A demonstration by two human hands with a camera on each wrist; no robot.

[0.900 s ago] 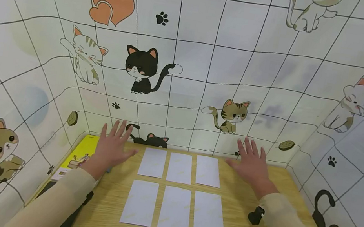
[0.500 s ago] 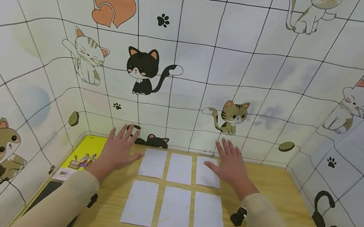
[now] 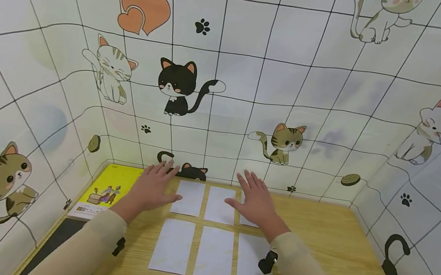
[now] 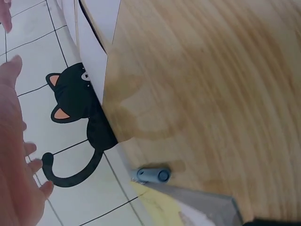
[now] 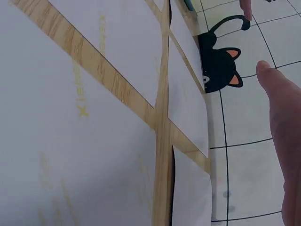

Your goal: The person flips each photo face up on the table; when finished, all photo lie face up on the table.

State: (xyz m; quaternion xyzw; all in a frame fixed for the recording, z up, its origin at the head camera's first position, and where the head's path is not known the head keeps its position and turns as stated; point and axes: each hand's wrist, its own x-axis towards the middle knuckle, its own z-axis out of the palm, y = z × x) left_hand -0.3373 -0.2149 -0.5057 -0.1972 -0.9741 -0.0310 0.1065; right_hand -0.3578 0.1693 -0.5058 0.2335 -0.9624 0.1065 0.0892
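Observation:
White sheets of paper (image 3: 215, 256) lie face-up in two rows of three on the wooden table (image 3: 307, 247). My left hand (image 3: 153, 189) hovers by the left side of the back row, fingers spread and holding nothing. Over the back right sheet (image 3: 248, 220) is my right hand (image 3: 255, 203), also spread, covering part of that sheet. Its thumb overlaps the back middle sheet (image 3: 218, 204) in the head view. In the right wrist view, faint yellow print marks a near sheet (image 5: 51, 141), and the right hand (image 5: 284, 122) stays raised above the papers.
A yellow booklet (image 3: 110, 187) and a dark flat item (image 3: 57, 241) lie along the left edge. A small blue-grey cylinder (image 4: 155, 175) sits near the booklet. Cat-patterned cloth (image 3: 234, 77) walls the back and both sides. Dark wrist devices (image 3: 267, 263) hang below the sleeves.
Both hands have moved inward, the right one sweeping left from beside the papers to over the back row's right end. The left shifted slightly right. The sheets have stayed in place.

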